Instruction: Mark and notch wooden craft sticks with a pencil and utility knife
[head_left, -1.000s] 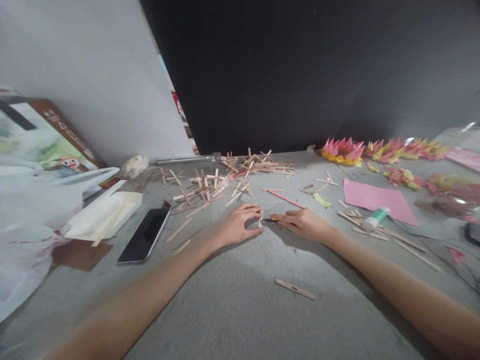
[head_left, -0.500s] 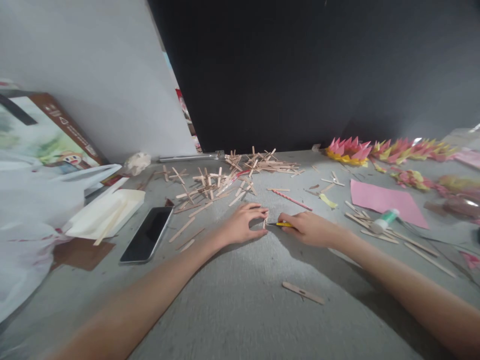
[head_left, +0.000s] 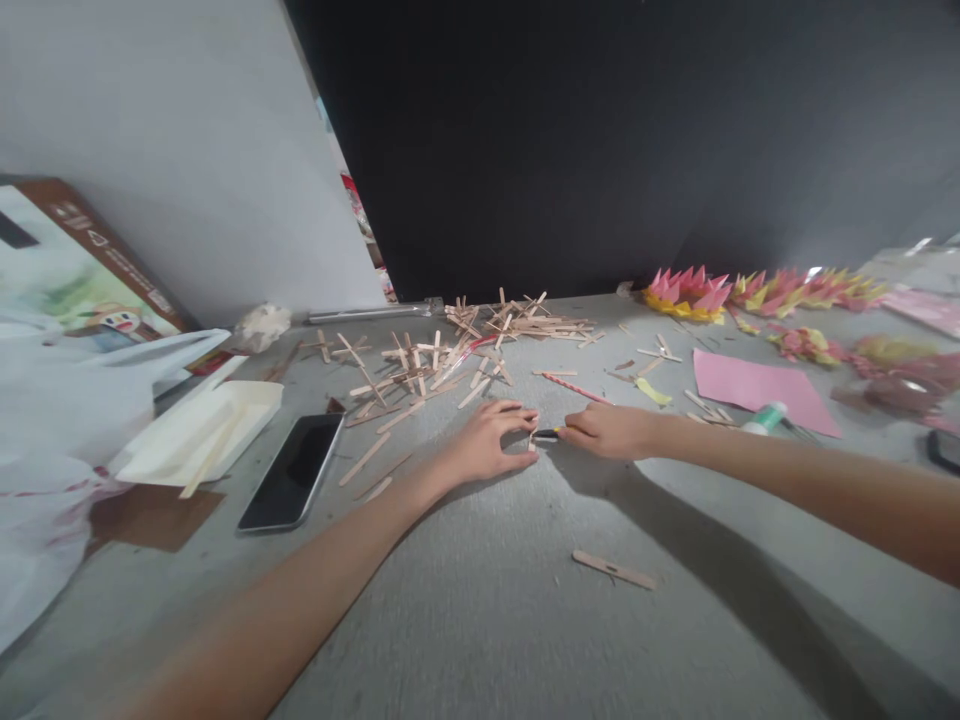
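Note:
My left hand [head_left: 493, 442] rests on the grey table, thumb and fingers pinching a short wooden craft stick [head_left: 532, 441] between their tips. From the right, my right hand [head_left: 606, 430] is closed around a yellow utility knife [head_left: 550, 434], whose dark tip touches the stick. Most of the knife's handle is hidden in the fist. Nearer to me lies another craft stick [head_left: 613, 569] with a small slot in its middle. Beyond my hands spreads a heap of craft sticks [head_left: 420, 365], several joined as crosses, and a red striped stick [head_left: 574, 387].
To the left are a phone [head_left: 291, 472], a pale paper tray [head_left: 251, 412] and a white plastic bag [head_left: 52, 470]. On the right lie pink paper [head_left: 761, 390], a glue stick [head_left: 765, 418] and pink-yellow paper flowers [head_left: 686, 293]. A dark panel [head_left: 600, 140] stands behind.
My right forearm has lifted and the right hand has shifted slightly up, turning the knife at the stick. My left hand keeps its pinch. The view has shifted a little.

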